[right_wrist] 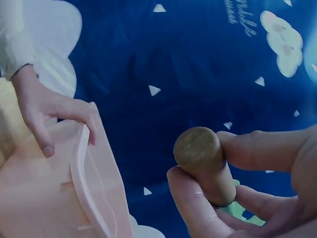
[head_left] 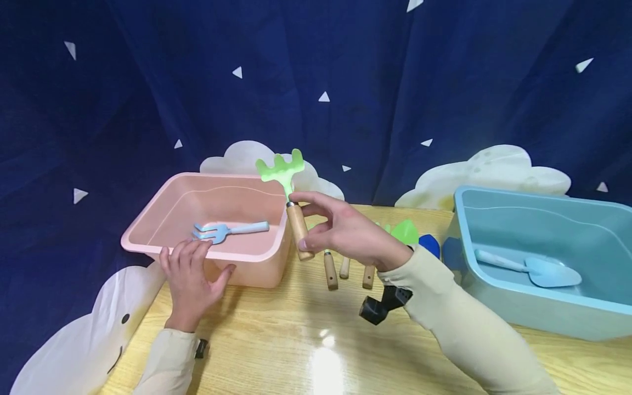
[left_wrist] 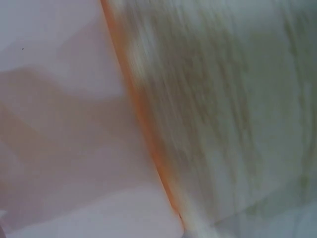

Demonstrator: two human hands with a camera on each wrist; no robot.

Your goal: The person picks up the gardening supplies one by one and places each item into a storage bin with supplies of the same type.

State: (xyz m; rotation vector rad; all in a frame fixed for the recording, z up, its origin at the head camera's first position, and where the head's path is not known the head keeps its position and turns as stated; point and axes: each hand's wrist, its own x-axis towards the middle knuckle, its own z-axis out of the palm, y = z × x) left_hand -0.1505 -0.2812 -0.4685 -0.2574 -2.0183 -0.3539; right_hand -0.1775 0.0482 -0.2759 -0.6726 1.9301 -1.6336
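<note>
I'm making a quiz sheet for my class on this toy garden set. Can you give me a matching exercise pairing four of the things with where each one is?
Things:
1. green rake
2. light blue fork
3. light blue trowel
4. left hand

Places:
A. lying inside the blue bin
B. on the near rim of the pink bin
C. held up by its wooden handle in the right hand
D. lying inside the pink bin

Pairs: 1-C, 2-D, 3-A, 4-B
</note>
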